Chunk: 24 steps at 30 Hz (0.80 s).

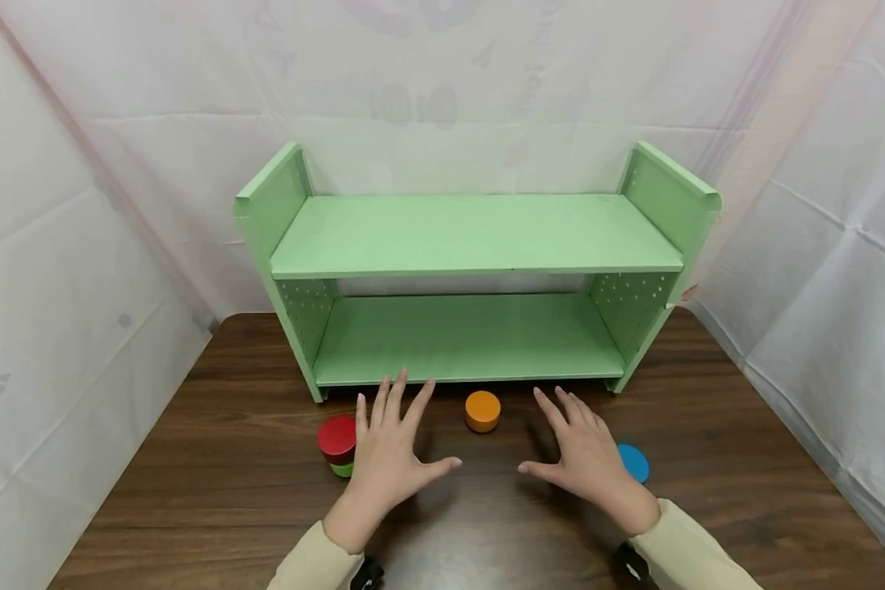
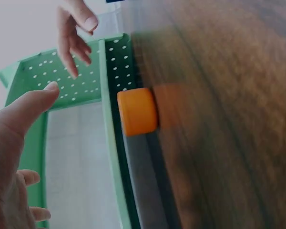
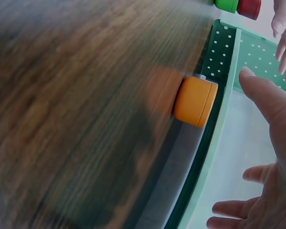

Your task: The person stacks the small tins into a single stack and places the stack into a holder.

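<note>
My left hand (image 1: 388,459) hovers over the table with its fingers spread, holding nothing. Beside its little-finger edge, a red round tin (image 1: 336,437) sits stacked on a green one (image 1: 342,469), both partly hidden by the hand. My right hand (image 1: 586,451) is likewise spread over the table, nothing in its grasp. A blue round tin (image 1: 634,464) shows from behind that hand's outer edge. Between the two hands, farther forward, stands an orange round tin (image 1: 483,411) with a lid seam visible in the right wrist view; neither hand touches it.
A light green two-tier shelf (image 1: 476,233) with raised, perforated sides stands at the back of the dark wooden table (image 1: 214,467). Just in front of its lower board is the orange tin. White printed curtains (image 1: 472,90) surround the table at the back and sides.
</note>
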Each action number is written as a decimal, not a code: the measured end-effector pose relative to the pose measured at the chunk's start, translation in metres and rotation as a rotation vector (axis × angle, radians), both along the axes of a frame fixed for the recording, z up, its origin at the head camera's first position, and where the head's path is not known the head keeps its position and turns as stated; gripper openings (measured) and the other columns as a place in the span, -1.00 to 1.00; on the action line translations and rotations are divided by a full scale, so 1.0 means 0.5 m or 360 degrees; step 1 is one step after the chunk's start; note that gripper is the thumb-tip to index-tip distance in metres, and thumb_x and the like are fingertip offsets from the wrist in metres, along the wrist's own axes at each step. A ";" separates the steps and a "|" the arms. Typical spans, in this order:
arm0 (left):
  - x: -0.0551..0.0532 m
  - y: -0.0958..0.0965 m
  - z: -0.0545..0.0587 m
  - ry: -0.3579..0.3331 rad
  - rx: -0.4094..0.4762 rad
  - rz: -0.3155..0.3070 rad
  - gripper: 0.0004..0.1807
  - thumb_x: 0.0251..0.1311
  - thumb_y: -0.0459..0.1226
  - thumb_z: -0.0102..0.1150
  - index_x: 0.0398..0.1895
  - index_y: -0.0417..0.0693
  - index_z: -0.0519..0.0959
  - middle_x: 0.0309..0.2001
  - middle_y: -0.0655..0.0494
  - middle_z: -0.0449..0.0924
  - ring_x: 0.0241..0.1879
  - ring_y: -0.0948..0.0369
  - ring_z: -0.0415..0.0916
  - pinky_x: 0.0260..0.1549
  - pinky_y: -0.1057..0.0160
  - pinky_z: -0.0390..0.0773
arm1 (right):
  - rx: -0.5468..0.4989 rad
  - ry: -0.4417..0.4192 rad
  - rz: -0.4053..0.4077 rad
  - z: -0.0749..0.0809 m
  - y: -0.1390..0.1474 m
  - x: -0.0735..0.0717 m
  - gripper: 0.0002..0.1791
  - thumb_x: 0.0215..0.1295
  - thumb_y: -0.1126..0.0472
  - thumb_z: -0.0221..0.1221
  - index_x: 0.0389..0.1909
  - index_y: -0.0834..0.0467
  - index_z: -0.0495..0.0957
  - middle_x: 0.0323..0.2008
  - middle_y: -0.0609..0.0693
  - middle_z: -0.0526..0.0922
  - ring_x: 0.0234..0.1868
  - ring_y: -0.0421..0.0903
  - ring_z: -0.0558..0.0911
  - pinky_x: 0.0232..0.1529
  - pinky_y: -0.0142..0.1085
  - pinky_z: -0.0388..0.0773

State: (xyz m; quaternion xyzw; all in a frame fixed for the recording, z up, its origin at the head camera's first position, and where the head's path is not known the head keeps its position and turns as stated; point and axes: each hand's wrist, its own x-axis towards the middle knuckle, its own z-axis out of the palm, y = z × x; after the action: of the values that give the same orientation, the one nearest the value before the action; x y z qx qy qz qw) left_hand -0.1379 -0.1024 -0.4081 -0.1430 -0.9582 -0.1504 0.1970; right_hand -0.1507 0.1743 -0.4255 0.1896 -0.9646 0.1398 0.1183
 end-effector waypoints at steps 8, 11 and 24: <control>0.001 -0.024 0.012 -0.0009 0.0028 0.0055 0.13 -0.31 0.33 0.38 0.42 0.16 0.21 0.44 -0.15 0.04 0.41 -0.13 0.02 0.29 -0.31 0.01 | -0.0007 0.0002 -0.0022 0.007 0.014 0.004 0.11 -0.11 -0.23 0.40 0.43 0.10 0.12 0.29 0.36 0.28 0.26 0.32 0.33 0.16 0.16 0.32; -0.001 -0.031 0.010 -0.0001 0.0040 0.0066 0.13 -0.31 0.33 0.38 0.41 0.13 0.23 0.41 -0.18 0.09 0.39 -0.14 0.06 0.26 -0.32 0.06 | -0.0003 0.0002 -0.0030 0.007 0.017 0.005 0.11 -0.10 -0.24 0.39 0.43 0.10 0.11 0.28 0.36 0.29 0.26 0.32 0.34 0.16 0.16 0.32; -0.007 -0.064 0.003 0.0198 0.0087 0.0070 0.00 -0.28 0.15 0.49 0.29 -0.05 0.35 0.31 -0.31 0.19 0.32 -0.21 0.15 0.17 -0.31 0.22 | -0.0022 0.0012 -0.0101 0.015 0.031 0.007 0.09 -0.09 -0.23 0.40 0.42 0.12 0.13 0.20 0.37 0.38 0.18 0.33 0.40 0.03 0.22 0.39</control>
State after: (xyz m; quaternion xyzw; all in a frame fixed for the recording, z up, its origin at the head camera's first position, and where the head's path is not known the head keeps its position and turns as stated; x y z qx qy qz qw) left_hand -0.1414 -0.1342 -0.4065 -0.1255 -0.9425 -0.1631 0.2632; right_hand -0.1471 0.1900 -0.4181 0.1586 -0.9687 0.1418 0.1277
